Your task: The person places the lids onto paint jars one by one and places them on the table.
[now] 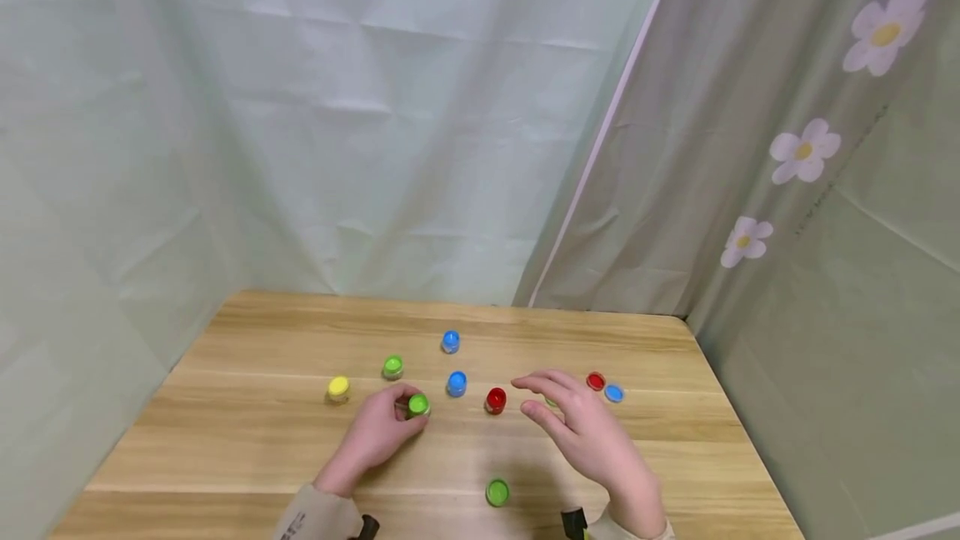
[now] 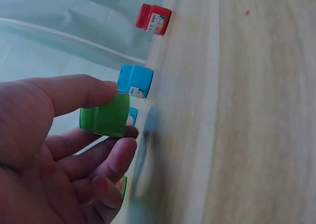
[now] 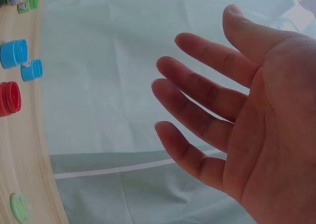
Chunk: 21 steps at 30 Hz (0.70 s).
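Note:
My left hand (image 1: 381, 432) pinches a small green paint jar (image 2: 104, 116) between thumb and fingers, a little above the wooden table in the left wrist view. My right hand (image 1: 585, 432) hovers over the table with its fingers spread and only slightly bent, nothing in its palm. Nearest to its fingertips is a red paint jar (image 1: 496, 401); behind the hand a pale green lid (image 3: 19, 207) is mostly hidden in the head view. Between the hands, closer to the front, lies another green lid (image 1: 497, 492).
Two blue jars (image 1: 457, 383) stand at the middle, one behind the other. Left of them are a second green jar (image 1: 393, 367) and a yellow-topped jar (image 1: 339, 388). A red lid (image 1: 596, 381) and a blue lid (image 1: 614, 392) lie at the right. Curtains (image 1: 420, 148) hang behind the table.

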{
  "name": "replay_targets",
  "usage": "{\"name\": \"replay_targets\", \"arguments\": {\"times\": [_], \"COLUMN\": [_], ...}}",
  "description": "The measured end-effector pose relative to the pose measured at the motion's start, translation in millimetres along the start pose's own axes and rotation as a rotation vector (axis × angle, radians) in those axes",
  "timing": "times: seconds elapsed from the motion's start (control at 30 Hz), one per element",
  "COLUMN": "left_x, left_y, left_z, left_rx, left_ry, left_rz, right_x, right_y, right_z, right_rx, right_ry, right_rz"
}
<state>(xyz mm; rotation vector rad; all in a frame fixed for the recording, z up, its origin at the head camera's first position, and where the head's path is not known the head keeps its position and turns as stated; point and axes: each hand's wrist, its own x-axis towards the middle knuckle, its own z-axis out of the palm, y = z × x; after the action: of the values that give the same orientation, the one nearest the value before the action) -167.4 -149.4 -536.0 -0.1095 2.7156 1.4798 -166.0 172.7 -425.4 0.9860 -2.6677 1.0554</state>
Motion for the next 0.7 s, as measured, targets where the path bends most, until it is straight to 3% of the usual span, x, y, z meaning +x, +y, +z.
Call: {"name": "replay_targets", "arguments": {"times": [0.23, 0.7], "left_x": [3.3, 0.1], "left_y": [1.4, 11.0], "left_z": [-1.6, -3.9], "left_rx": [-0.045, -0.351], "left_ry": [0.041, 0.041], "left_rz": [0.044, 0.151], "right_x": [0.2, -0.5], "right_y": [0.7, -2.4], "right_z": [0.5, 3.2], "right_rx": [0.009, 0.024], "right_ry": [-0.019, -0.129], "right_rz": [0.012, 0.07]}}
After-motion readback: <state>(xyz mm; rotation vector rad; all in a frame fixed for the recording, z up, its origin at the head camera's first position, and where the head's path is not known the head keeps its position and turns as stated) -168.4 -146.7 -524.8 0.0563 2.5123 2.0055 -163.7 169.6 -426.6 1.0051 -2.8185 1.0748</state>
